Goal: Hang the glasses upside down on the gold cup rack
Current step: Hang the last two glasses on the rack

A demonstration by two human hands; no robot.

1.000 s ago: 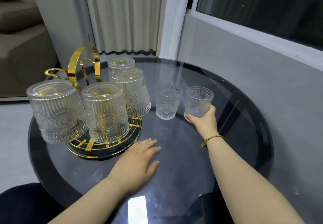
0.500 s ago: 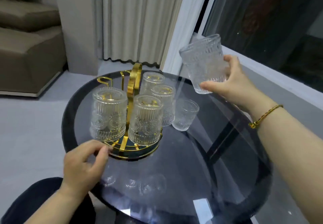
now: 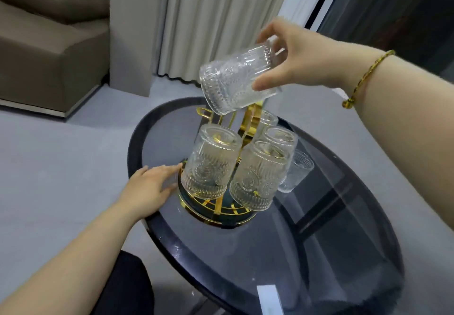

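Observation:
My right hand [image 3: 292,61] grips a ribbed clear glass [image 3: 235,79] by its base and holds it tilted, mouth down and to the left, just above the gold cup rack [image 3: 248,118]. Several glasses hang upside down on the rack; the two nearest are a left one [image 3: 211,162] and a right one [image 3: 258,177]. My left hand [image 3: 149,187] rests flat on the table with its fingertips against the rack's round base [image 3: 216,216]. One more glass [image 3: 294,172] stands upright on the table behind the rack.
The rack stands on a round dark glass table [image 3: 319,253]. A white slip [image 3: 270,300] lies near its front edge. A brown sofa [image 3: 49,44] stands at the left, curtains [image 3: 221,20] behind, a dark window [image 3: 393,20] to the right.
My right hand lifted the glass off the table, turned it mouth down and brought it over the rack. My left hand moved from the table's middle to the rack's base.

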